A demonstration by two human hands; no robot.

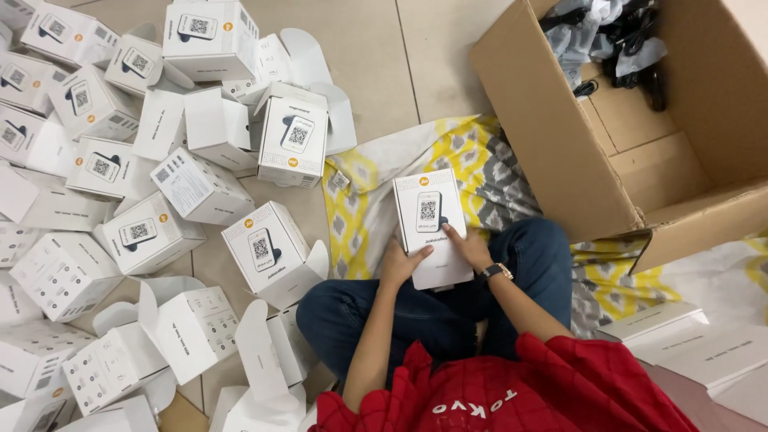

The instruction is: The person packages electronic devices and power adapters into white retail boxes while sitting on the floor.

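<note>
Grip: both hands are closing on one white carton [430,224]; the left hand [398,262] is cupping its lower left edge with the thumb lying across the front, and the right hand [470,246] is clamping the right edge, fingertips pressing on the printed face.
Where the carton is: it is being held above the lap, over the blue jeans [448,300], with its short end pointing away from the body and its printed face turned up to the camera.
Doing it well: judging from this hold, the carton is best kept level and squeezed by its edges, not its face, since thin card is likely to dent; the left thumb should be keeping the near end from sliding.
How the carton looks: it is a tall, narrow white card box, bearing a picture of a small dark device with a square code, and a small orange mark at the top; its flaps are looking closed, the corners crisp.
Around it: a yellow and grey patterned cloth [480,160] is lying under the legs, many like white boxes [264,248] are lying scattered over the tiled floor [376,64] to the left, several with open flaps, and a large brown cardboard box [560,152] is standing open to the right.
</note>
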